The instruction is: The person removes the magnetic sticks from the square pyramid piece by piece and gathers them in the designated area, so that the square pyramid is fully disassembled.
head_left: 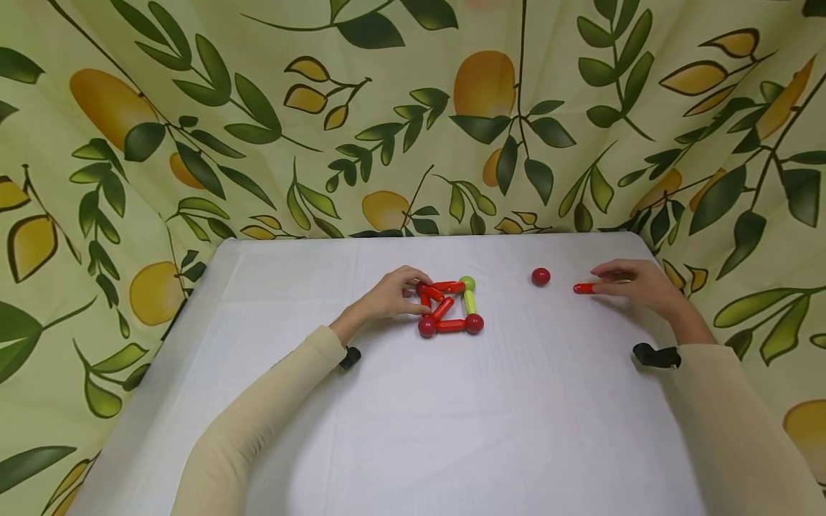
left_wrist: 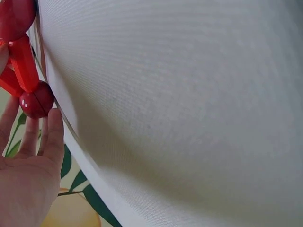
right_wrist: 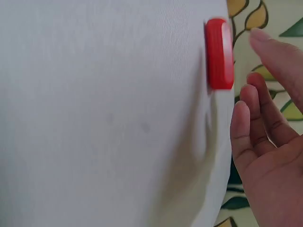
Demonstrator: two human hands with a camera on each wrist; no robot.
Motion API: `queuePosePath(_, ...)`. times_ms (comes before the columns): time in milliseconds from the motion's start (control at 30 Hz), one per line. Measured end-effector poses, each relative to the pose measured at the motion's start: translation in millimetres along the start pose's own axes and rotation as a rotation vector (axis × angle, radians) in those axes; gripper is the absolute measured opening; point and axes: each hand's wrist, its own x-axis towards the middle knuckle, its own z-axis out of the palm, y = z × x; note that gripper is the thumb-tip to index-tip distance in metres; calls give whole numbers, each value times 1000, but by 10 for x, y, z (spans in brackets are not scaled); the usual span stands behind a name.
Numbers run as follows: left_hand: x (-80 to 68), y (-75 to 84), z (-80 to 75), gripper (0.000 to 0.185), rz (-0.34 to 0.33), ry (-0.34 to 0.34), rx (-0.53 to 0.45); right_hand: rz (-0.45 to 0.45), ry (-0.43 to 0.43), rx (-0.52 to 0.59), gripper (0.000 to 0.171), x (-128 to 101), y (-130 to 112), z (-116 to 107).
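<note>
Left hand [head_left: 391,294]: fingers curled lightly against the left corner of a rod-and-ball frame [head_left: 449,307], steadying it; whether the grip closed on a piece could not be told.
Right hand [head_left: 635,284]: grip apart, fingertips beside a loose red rod [head_left: 584,288], not clamped on it.
Frame: red rods, one green rod [head_left: 470,301], red balls at corners, flat on the white tabletop [head_left: 413,423].
Spare red ball [head_left: 540,276]: lay between frame and rod.

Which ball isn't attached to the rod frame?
The lone red ball on the white table, between the frame and the right hand; the other balls sit at frame corners.
</note>
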Motion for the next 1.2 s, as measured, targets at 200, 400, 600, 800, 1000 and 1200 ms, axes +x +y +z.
queuePosePath(200,-3,-11,-7,47,4,5,-9,-113,12,115,33,-14,-326,114)
queuePosePath(400,-12,-8,-16,47,11,9,-18,-133,-51,165,31,15,-722,286)
queuePosePath(600,-15,-11,-17,48,18,7,-24,-184,-111,235,33,89,-900,465)
queuePosePath(800,-18,-17,-9,48,19,6,-23,-245,-144,326,28,169,-970,617)
queuePosePath(1000,-27,-10,-6,47,13,5,-17,-269,-164,315,27,250,-1099,777)
queuePosePath(1200,-28,-5,-10,48,20,9,-26,-280,-209,296,26,341,-1232,912)
